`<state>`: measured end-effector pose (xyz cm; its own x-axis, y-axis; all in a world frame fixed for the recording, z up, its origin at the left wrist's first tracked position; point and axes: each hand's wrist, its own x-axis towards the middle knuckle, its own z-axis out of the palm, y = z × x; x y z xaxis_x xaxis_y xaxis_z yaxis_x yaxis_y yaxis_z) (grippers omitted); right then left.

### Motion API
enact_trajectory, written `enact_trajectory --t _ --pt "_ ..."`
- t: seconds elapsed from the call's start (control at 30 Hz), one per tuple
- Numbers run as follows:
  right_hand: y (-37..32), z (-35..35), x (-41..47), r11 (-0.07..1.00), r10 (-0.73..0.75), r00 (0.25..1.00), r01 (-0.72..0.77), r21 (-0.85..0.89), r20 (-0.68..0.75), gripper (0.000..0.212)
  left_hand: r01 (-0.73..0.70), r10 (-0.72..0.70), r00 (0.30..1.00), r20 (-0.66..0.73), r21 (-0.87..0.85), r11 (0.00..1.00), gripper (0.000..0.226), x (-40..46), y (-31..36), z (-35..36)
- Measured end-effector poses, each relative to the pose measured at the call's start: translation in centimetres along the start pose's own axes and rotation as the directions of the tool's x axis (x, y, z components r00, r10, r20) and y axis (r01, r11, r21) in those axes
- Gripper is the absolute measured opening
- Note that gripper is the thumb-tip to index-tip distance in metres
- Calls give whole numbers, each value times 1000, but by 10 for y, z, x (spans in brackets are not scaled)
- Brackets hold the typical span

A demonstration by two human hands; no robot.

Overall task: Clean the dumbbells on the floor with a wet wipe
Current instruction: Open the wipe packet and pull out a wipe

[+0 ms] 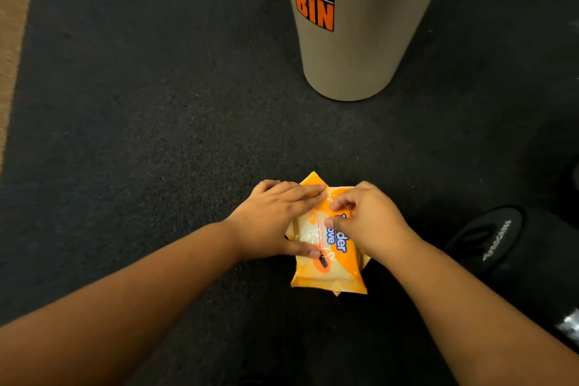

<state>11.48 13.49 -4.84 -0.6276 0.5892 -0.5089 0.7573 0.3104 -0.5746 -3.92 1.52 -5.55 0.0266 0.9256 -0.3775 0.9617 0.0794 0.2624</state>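
An orange wet wipe pack (pixel 332 273) lies on the dark floor in front of me, a little right of centre. My left hand (pixel 269 222) rests flat on its left side, holding it down. My right hand (pixel 369 222) sits on the pack's upper right, with thumb and fingertips pinched at the clear flap on top. A black dumbbell (pixel 488 238) with white lettering lies on the floor at the right, its shiny handle (pixel 570 326) partly cut off by the frame edge.
A tall grey bin (pixel 369 41) with an orange "DUST BIN" label stands just beyond the pack. Dark speckled floor matting (pixel 141 135) covers the area. A tan strip of floor (pixel 12 25) runs along the far left.
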Motion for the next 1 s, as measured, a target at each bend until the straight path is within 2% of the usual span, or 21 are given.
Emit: enact_trajectory --t 0.07,0.27,0.43,0.6,0.77,0.87,1.0 --pt "-2 -1 3 998 53 998 -53 29 28 20 -5 5 1000 10 3 1000 98 0 0 0" --pt "-11 -3 8 992 95 992 -87 -87 83 15 -7 6 1000 29 16 1000 100 1 0 0" --pt "-17 -3 4 982 103 994 -95 -166 37 29 -7 6 999 33 18 1000 100 1 0 -1" --pt "-25 -9 10 973 156 977 -127 -194 145 18 -12 11 999 36 27 1000 100 1 1 -1" --pt "-33 -15 9 935 -30 982 94 -342 188 11 -25 24 999 38 41 999 100 1 0 -1" --pt "-36 -15 8 952 -5 971 79 -297 241 17 -32 31 999 38 31 999 98 0 0 -2" --pt "-32 -13 6 981 -6 986 38 -189 168 15 -30 29 999 43 40 999 100 0 -1 -1"
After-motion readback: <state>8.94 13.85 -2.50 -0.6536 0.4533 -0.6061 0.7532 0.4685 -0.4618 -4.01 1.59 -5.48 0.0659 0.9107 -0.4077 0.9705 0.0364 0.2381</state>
